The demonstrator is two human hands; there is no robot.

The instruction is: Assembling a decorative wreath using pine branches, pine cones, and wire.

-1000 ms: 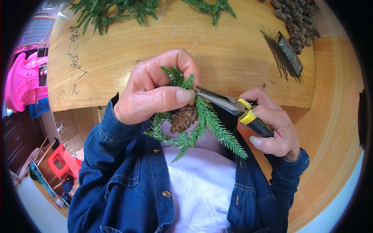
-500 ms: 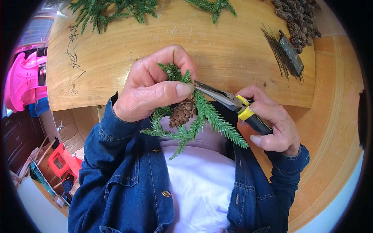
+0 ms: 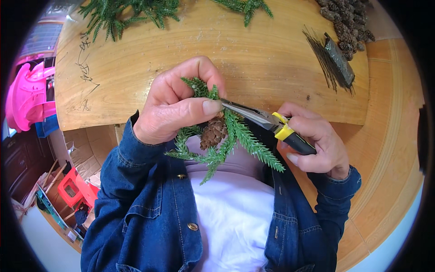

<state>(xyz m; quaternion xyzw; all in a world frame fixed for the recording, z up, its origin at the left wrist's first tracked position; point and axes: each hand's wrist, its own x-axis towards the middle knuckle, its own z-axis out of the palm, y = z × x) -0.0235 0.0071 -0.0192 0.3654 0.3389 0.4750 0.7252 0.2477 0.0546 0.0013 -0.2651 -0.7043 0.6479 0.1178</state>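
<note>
My left hand (image 3: 181,102) pinches a green artificial pine sprig (image 3: 247,140) between thumb and fingers, near the table's front edge. A brown pine cone (image 3: 213,133) sits among its branches, just below my thumb. My right hand (image 3: 315,140) grips pliers (image 3: 290,133) with yellow and black handles. Their metal jaws reach left to my left fingertips, where they look closed or nearly so. Whatever lies between the jaw tips is hidden by my thumb.
Green pine sprigs (image 3: 131,16) lie at the table's far left, with a smaller sprig (image 3: 248,8) at the far middle. Several pine cones (image 3: 346,27) are heaped far right, near a bundle of thin dark wires (image 3: 322,59) and a dark packet (image 3: 339,63). Pink chair (image 3: 29,97) left.
Both hands, with the sprig and pliers, have shifted slightly left in the picture. The pine cone has turned a little, and the pliers' jaws look closer together.
</note>
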